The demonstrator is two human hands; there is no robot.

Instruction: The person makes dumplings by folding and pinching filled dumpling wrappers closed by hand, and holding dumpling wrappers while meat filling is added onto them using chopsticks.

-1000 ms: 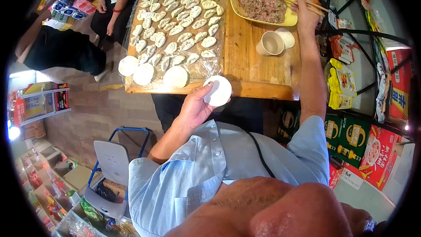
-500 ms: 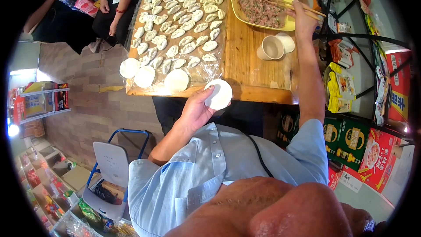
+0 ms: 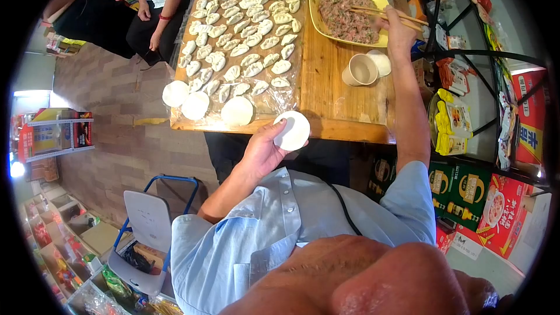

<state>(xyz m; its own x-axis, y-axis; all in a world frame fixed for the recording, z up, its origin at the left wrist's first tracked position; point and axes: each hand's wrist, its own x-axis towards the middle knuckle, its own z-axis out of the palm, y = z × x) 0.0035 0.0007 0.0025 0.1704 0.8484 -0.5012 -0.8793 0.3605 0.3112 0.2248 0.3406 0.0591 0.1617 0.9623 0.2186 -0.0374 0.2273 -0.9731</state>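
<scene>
In my left hand [image 3: 261, 147] lies a round white dumpling wrapper [image 3: 293, 131], gripped at its edge under the thumb, just off the table's near edge. My right hand [image 3: 400, 36] is closed around a pair of wooden chopsticks [image 3: 408, 20]. Their tips rest in the minced meat filling [image 3: 344, 16] inside a yellow bowl [image 3: 317, 18]. Several folded dumplings [image 3: 253, 39] lie in rows on a plastic-covered board to the left. Three flat wrappers [image 3: 237, 111] sit along the board's near edge.
A paper cup [image 3: 360, 70] stands on the wooden table [image 3: 326, 105], with a pale round item [image 3: 381, 63] beside it. Shelves with packets [image 3: 452, 119] flank my right side. A folding chair [image 3: 147, 219] stands at left; a seated person [image 3: 163, 0] is at the far left.
The view has shifted slightly, so the table sits a little lower. The chopsticks have moved slightly within the filling. My left hand keeps hold of the wrapper.
</scene>
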